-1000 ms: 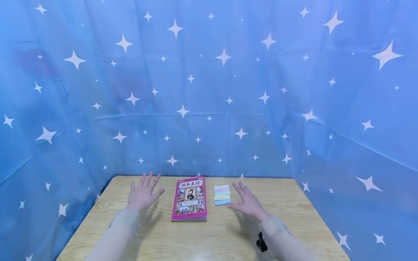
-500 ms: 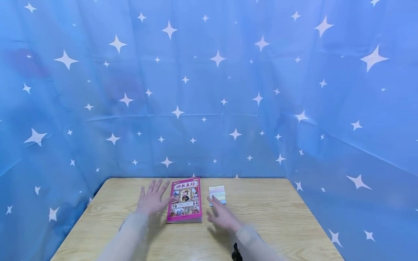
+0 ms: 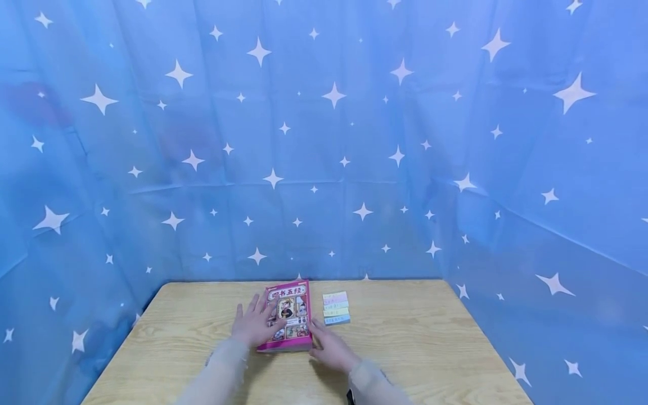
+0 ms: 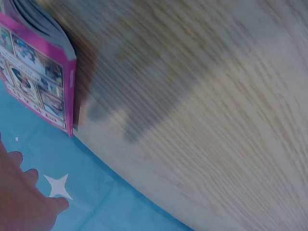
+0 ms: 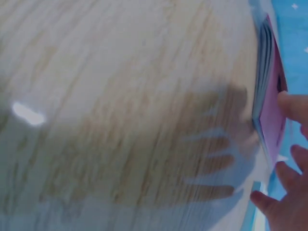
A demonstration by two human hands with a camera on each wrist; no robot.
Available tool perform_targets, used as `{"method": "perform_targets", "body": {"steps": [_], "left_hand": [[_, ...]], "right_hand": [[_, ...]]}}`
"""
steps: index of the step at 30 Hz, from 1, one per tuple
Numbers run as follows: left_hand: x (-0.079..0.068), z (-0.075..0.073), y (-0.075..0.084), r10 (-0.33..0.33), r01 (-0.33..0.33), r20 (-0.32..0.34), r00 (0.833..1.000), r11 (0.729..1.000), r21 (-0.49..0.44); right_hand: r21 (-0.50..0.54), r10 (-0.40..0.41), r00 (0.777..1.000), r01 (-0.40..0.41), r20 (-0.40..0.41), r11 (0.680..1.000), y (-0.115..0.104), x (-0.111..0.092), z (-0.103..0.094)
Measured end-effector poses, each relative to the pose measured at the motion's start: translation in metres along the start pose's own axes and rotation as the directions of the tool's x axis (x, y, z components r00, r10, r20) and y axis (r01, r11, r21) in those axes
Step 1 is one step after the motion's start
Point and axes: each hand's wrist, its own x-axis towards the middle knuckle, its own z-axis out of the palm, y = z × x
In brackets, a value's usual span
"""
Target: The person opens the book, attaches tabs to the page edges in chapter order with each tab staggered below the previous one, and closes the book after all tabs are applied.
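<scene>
If fingers catch only the cover, the book (image 3: 291,306) could flop open, its pages being loose at the edge; a push from one side alone might skid it across the table (image 3: 430,337). The notes (image 3: 336,308) (just beyond the right fingertips) could be knocked askew by a careless sweep. The book lies face up between the hands: the left hand (image 3: 258,326), spread wide, is over its left part, gripping nothing; the right hand (image 3: 331,346), fingers parted and loosely bent, is at its right edge, with no firm hold visible.
</scene>
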Motion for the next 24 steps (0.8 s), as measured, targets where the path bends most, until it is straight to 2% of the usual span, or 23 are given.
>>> {"method": "perform_targets", "body": {"steps": [6,8,14,24], "left_hand": [[-0.001,0.002,0.008,-0.019,0.019,0.049,0.999,1.000,-0.006],[-0.002,0.003,0.011,-0.029,0.031,0.084,0.996,0.999,-0.019],[-0.003,0.017,0.014,-0.038,0.042,0.146,0.989,0.999,-0.022],[0.007,0.035,0.010,-0.037,0.032,0.171,0.984,0.999,0.035]], "right_hand": [[-0.045,0.010,1.000,-0.010,-0.008,0.999,-0.001,-0.002,0.004],[-0.058,0.020,1.000,-0.020,0.000,0.998,-0.001,-0.002,0.004],[-0.088,0.029,0.999,-0.026,0.037,0.996,0.003,-0.002,0.004],[-0.094,0.042,0.993,-0.031,0.111,0.995,0.002,0.000,0.003]]}}
